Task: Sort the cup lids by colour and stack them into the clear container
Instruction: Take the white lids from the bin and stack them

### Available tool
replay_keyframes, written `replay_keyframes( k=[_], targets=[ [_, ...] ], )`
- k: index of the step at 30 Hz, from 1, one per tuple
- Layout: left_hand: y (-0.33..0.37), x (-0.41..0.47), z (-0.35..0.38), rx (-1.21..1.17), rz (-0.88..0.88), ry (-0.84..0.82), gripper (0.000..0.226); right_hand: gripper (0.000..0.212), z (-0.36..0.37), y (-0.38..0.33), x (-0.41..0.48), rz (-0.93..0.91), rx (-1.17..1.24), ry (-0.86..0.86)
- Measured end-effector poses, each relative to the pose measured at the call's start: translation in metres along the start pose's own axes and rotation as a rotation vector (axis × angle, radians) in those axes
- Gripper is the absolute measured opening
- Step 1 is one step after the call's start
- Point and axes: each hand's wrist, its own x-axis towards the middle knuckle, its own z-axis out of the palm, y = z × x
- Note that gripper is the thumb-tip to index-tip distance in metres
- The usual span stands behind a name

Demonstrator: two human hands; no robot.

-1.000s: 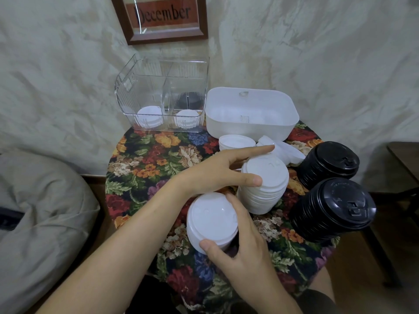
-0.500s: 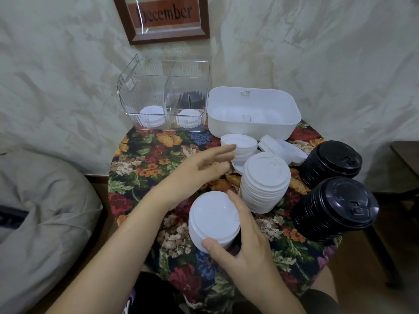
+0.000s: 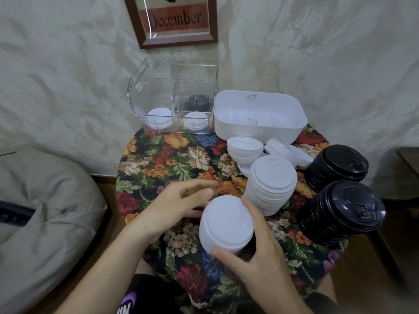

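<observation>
Head view down onto a round tabletop (image 3: 167, 155) under a floral cloth. Near the front edge, right hand (image 3: 256, 252) curled round a short stack of white lids (image 3: 226, 220), thumb under the near rim, fingers up the right side; stack tilted toward the camera; resting on the cloth or lifted clear, hard to tell. Left hand (image 3: 179, 200) just beside the stack's left edge, fingers loosely bent, holding nothing; blurred, so contact with the lids impossible to confirm.

At the back, against the wall, the clear container (image 3: 145, 87), split by a divider; a few white lids low in the left compartment, more white at the front of the right one, something dark behind those. Beside it a white tub (image 3: 258, 125); in front of that, upturned white lids (image 3: 244, 148) and a tall white stack (image 3: 271, 184), just beside the held one; two black stacks (image 3: 340, 209) leaning at the right edge.

Likely trouble from here: nested lids fanning out or dropping during the carry, given a one-handed side grip; a knock against the tall white stack on the way up; white landing on dark through a wrong choice of compartment; black stacks rolling off the edge at a nudge.
</observation>
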Motion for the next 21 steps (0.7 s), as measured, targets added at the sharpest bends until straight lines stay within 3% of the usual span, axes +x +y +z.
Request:
replay_keyframes(
  k=[2, 4, 6, 8, 11, 15, 21],
  targets=[
    [-0.003, 0.026, -0.004, 0.165, 0.139, 0.123, 0.039, 0.094, 0.0, 0.0, -0.001, 0.004, -0.01, 0.004],
    [-0.007, 0.058, -0.005, 0.55, 0.335, 0.242, 0.054, 0.094, 0.001, -0.001, -0.001, -0.004, -0.035, -0.001],
    [-0.009, 0.089, -0.001, 0.884, 0.502, 0.26, 0.068, 0.093, 0.0, -0.003, -0.001, -0.016, -0.062, -0.005],
    [-0.009, 0.115, 0.005, 1.04, 0.596, 0.208, 0.073, 0.092, 0.0, -0.004, 0.0, -0.021, -0.076, -0.004],
    [-0.009, 0.136, 0.014, 1.11, 0.718, 0.139, 0.059, 0.094, 0.001, -0.002, 0.0, -0.025, -0.089, 0.005],
    [-0.006, 0.136, 0.01, 1.134, 0.794, 0.191, 0.03, 0.097, 0.002, 0.001, 0.001, -0.021, -0.087, 0.011],
    [-0.017, 0.111, -0.029, 1.238, 0.786, 0.349, 0.029, 0.097, 0.003, 0.002, 0.001, -0.032, -0.096, 0.021]
  ],
)
